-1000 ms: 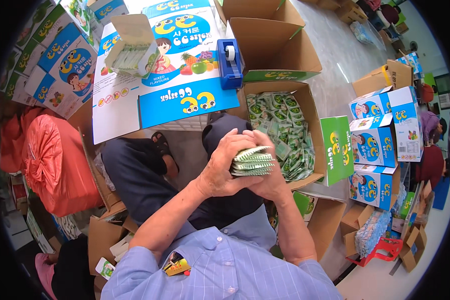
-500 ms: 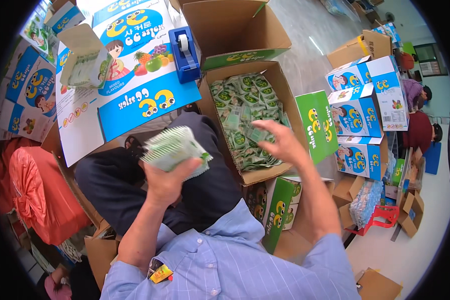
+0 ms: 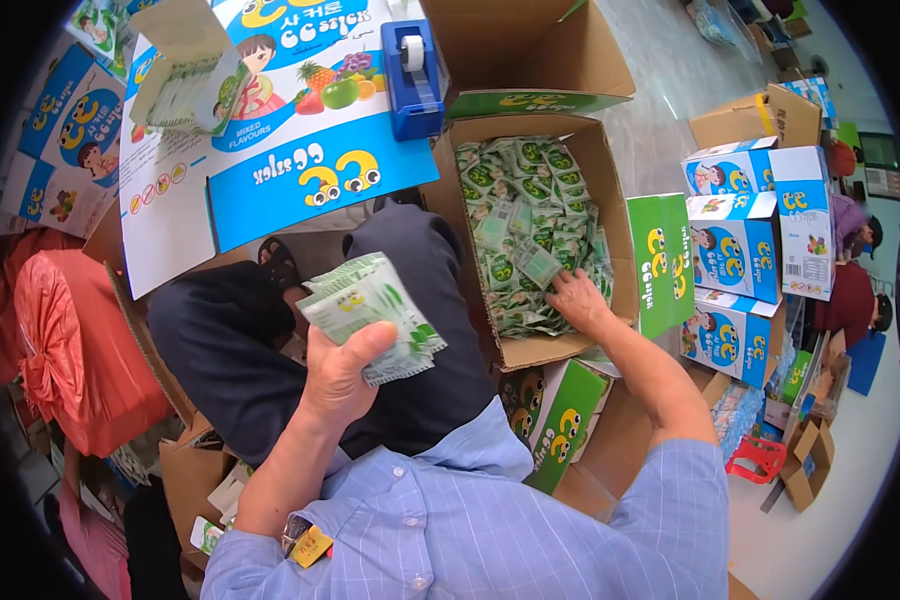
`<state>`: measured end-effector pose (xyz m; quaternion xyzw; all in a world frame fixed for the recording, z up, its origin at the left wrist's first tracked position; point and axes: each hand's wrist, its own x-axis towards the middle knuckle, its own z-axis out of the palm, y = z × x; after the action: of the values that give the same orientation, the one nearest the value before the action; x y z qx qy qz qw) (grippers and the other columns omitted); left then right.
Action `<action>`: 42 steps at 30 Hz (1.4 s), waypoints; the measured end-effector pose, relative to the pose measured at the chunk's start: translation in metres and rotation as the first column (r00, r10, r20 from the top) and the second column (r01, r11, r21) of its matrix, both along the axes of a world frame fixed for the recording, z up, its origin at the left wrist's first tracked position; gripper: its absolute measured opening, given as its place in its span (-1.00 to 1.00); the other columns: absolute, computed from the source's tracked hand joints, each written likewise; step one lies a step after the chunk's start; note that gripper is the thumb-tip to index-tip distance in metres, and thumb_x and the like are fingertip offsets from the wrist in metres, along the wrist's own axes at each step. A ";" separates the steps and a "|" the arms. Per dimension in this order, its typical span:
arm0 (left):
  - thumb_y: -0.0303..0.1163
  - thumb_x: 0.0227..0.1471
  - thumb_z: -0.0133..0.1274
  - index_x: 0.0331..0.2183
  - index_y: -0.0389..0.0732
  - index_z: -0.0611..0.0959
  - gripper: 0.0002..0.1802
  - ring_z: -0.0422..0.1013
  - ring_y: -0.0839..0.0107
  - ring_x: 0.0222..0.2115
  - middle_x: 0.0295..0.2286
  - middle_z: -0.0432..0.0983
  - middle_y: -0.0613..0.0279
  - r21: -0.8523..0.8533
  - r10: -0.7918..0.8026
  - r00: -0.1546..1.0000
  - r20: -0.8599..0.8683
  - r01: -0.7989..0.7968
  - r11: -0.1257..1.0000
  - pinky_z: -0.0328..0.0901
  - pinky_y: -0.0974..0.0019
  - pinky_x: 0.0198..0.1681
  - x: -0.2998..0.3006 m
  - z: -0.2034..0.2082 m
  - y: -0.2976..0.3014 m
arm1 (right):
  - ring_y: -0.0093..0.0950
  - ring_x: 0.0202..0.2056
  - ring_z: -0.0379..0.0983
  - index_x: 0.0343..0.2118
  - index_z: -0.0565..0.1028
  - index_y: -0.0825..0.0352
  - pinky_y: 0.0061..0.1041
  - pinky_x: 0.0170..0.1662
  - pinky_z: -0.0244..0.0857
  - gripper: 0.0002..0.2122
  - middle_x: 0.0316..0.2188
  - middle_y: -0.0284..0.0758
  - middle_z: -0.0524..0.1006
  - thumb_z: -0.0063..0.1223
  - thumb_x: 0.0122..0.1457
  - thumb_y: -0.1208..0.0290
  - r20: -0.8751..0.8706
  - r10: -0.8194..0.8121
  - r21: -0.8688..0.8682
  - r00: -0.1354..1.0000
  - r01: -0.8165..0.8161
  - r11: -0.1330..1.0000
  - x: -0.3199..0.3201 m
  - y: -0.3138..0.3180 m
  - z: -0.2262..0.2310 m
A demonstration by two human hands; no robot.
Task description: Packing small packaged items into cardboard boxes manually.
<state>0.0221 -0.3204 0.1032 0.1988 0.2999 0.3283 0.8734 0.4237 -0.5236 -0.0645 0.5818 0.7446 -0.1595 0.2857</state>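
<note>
My left hand (image 3: 338,372) is closed round a stack of green-and-white sachets (image 3: 375,318), thumb pressed on the top one, held above my lap. The top sachet's printed face is turned up. To the right stands an open cardboard box (image 3: 598,160) filled with loose sachets (image 3: 525,200) of the same kind. Inside its near right part, my right hand (image 3: 578,300) rests on the sachets, fingers stretched out and slightly apart. Its fingertips lie beside one pale sachet (image 3: 538,264); whether they grip any is hard to see.
A blue tape dispenser (image 3: 415,85) and an open small box holding sachets (image 3: 185,95) sit on a large printed carton (image 3: 320,190) ahead. Behind the sachet box is another open carton (image 3: 530,50). Red bags (image 3: 90,350) lie left; stacked cartons (image 3: 730,250) stand right.
My right hand has dropped from above the box onto the sachets. The stack in my left hand has tilted, showing more of its top face. The whole view has shifted slightly.
</note>
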 end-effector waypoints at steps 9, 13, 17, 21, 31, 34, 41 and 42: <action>-0.47 0.13 0.35 0.08 -0.28 0.59 -0.51 0.63 0.39 -0.17 -0.12 0.68 0.18 -0.014 -0.032 0.998 0.059 0.033 0.999 0.56 0.24 -0.09 -0.004 0.005 -0.003 | -0.19 -0.14 0.61 -0.22 0.76 0.12 -0.25 -0.03 0.45 -0.82 -0.29 -0.27 0.68 0.31 0.10 0.37 -0.375 -0.395 -0.017 0.838 0.420 0.907 0.026 0.010 0.062; -0.50 0.14 0.33 0.08 -0.27 0.60 -0.53 0.63 0.40 -0.17 -0.11 0.68 0.18 -0.032 -0.023 0.995 0.099 0.026 0.999 0.56 0.24 -0.09 0.003 0.013 -0.008 | -0.19 -0.24 0.65 -0.21 0.76 0.24 -0.32 -0.13 0.49 -0.84 -0.31 -0.25 0.72 0.32 0.15 0.41 -0.575 -0.584 -0.009 0.573 0.709 0.705 0.021 0.017 0.086; -0.52 0.15 0.31 0.09 -0.26 0.61 -0.54 0.63 0.39 -0.14 -0.09 0.68 0.17 -0.036 -0.078 0.988 0.136 0.084 0.996 0.55 0.24 -0.07 0.013 0.019 -0.016 | -0.41 -0.25 0.65 -0.19 0.74 0.35 -0.46 -0.15 0.47 -0.86 -0.30 -0.30 0.73 0.30 0.23 0.47 -0.818 -0.553 -0.100 0.159 0.907 0.409 0.015 0.020 0.084; -0.49 0.15 0.33 0.08 -0.27 0.61 -0.53 0.63 0.38 -0.14 -0.09 0.67 0.18 -0.053 -0.110 0.989 0.104 0.116 0.992 0.54 0.24 -0.05 0.026 0.028 -0.022 | -0.59 -0.21 0.62 -0.14 0.70 0.43 -0.50 -0.10 0.48 -0.84 -0.25 -0.34 0.72 0.28 0.28 0.48 -0.890 -0.425 -0.262 -0.165 0.949 0.178 0.013 0.027 0.088; -0.46 0.14 0.33 0.10 -0.31 0.60 -0.50 0.60 0.37 -0.09 -0.06 0.65 0.18 -0.128 -0.246 0.955 0.163 0.268 0.955 0.51 0.20 0.02 0.089 0.022 -0.036 | -0.51 -0.09 0.62 0.01 0.53 0.35 -0.43 0.05 0.50 -0.82 -0.06 -0.27 0.67 0.13 0.38 0.52 -0.766 0.181 -0.607 -0.616 0.787 0.110 -0.045 0.042 0.136; -0.47 0.05 0.41 0.06 -0.25 0.65 -0.48 0.46 0.31 0.13 -0.03 0.62 0.25 -0.139 -0.189 0.962 0.195 0.218 0.966 0.34 0.07 0.25 0.098 0.025 -0.038 | -0.43 0.03 0.59 0.08 0.48 0.36 -0.34 0.15 0.47 -0.77 0.04 -0.25 0.62 0.09 0.41 0.50 -0.738 0.265 -0.612 -0.620 0.781 0.124 -0.096 0.056 0.150; -0.44 -0.19 0.58 -0.09 -0.16 0.75 -0.45 0.16 0.18 0.35 -0.05 0.63 0.35 0.586 -0.233 0.969 -0.089 0.240 0.774 0.01 0.02 0.43 0.079 0.009 -0.025 | -0.54 0.02 0.52 0.06 0.46 0.36 -0.46 0.11 0.40 -0.76 0.02 -0.26 0.59 0.09 0.37 0.64 -0.873 0.189 -0.406 -0.450 0.885 0.229 -0.191 0.076 0.181; -0.44 -0.19 0.58 -0.08 -0.16 0.74 -0.44 0.16 0.17 0.35 -0.03 0.63 0.32 0.588 -0.205 0.973 -0.108 0.228 0.776 0.03 0.03 0.42 0.075 0.008 -0.026 | -0.52 0.07 0.49 0.14 0.43 0.40 -0.45 0.15 0.36 -0.70 0.08 -0.23 0.56 0.09 0.38 0.63 -0.862 0.167 -0.422 -0.480 0.859 0.290 -0.192 0.072 0.171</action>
<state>0.0976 -0.3461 0.1116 0.5025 0.1729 0.2996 0.7923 0.2320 -0.4516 0.1066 0.5541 0.2553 -0.3442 -0.7137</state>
